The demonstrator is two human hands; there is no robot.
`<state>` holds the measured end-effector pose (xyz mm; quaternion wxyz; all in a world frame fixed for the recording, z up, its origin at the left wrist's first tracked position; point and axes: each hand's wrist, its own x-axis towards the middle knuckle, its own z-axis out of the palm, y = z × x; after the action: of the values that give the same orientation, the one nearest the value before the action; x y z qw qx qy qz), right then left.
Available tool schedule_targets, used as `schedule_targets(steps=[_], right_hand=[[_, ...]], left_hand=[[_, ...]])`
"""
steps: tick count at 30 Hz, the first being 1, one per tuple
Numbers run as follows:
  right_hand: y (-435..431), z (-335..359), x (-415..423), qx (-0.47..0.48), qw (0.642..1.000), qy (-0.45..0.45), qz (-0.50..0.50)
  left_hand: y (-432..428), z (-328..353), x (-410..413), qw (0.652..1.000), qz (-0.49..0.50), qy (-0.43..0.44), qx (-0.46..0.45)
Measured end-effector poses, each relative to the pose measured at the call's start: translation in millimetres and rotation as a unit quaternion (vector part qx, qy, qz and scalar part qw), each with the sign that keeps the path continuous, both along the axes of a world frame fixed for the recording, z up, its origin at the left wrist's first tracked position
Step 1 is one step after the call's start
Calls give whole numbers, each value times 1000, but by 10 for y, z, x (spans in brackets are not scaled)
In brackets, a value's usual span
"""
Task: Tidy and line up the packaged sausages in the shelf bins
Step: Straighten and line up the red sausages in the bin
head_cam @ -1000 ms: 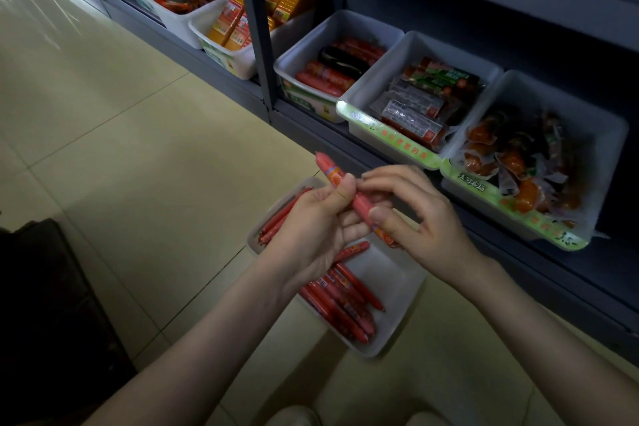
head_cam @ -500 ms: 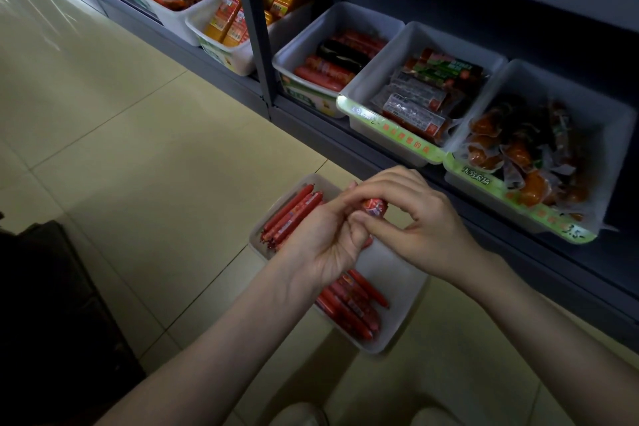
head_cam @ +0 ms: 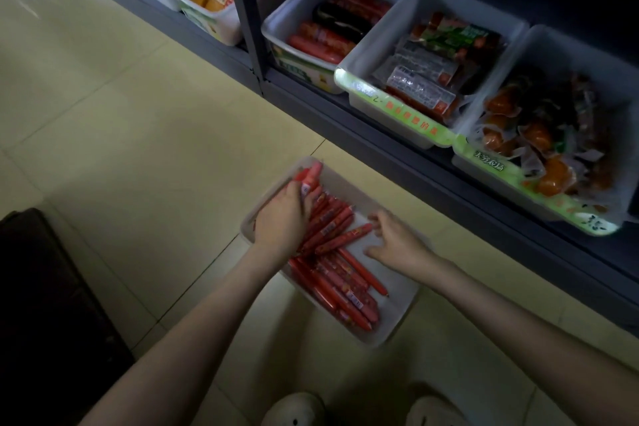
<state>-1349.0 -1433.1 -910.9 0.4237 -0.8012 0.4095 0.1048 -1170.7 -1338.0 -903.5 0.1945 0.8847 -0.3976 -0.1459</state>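
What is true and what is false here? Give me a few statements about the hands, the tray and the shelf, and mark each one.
1. The white tray lies on the floor. True.
2. The left hand is empty. False: it grips a few red sausages.
3. The right hand reaches over the tray, fingers spread. True.
4. The shelf bins are empty. False: they hold packaged snacks.
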Motion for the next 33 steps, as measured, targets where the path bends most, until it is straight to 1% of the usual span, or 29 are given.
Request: schedule_targets(steps=[1,2,5,7,8,11,13,15,18,20,23,26,28,30,31,33], right_hand=[[15,-131,-17,12,999,40,17],[36,-232,-28,28,997,66,26],[95,-507,-44,95,990,105,26],[147,-690,-31,111,985,130,27],[168,-772,-19,101,984,144,31],[196,-904,21,80,981,174,25],[192,-928,40,73,981,175,34],[180,-917,38,40,984,169,37],[165,-749,43,2,991,135,18],[137,-550,69,-18,993,115,20],[63,-228,119,-32,997,62,19],[-9,88,127,5,999,-7,-49],[-37,315,108,15,994,-74,-78],[-26,569,83,30,981,-169,-95],[-5,689,68,52,967,-226,-104],[47,902,21,79,938,-323,-103]], left_hand=[[-13,-168,15,998,-48,-41,27],[-22,-319,19,993,-91,-55,42],[-25,-717,25,976,-180,-61,104],[-14,-863,0,960,-221,-110,133],[-6,-894,-21,955,-229,-131,137],[17,-921,-85,960,-206,-145,123],[26,-915,-110,959,-205,-164,108],[28,-868,-147,959,-205,-173,87],[59,-830,-239,961,-229,-151,24],[85,-799,-310,953,-275,-125,-22],[90,-729,-421,944,-314,-93,-35],[58,-501,-514,953,-297,-45,-41],[31,-288,-577,964,-259,-10,-57],[29,-107,-612,970,-211,57,-108],[28,-8,-620,966,-195,87,-148],[26,217,-635,953,-184,107,-217]])
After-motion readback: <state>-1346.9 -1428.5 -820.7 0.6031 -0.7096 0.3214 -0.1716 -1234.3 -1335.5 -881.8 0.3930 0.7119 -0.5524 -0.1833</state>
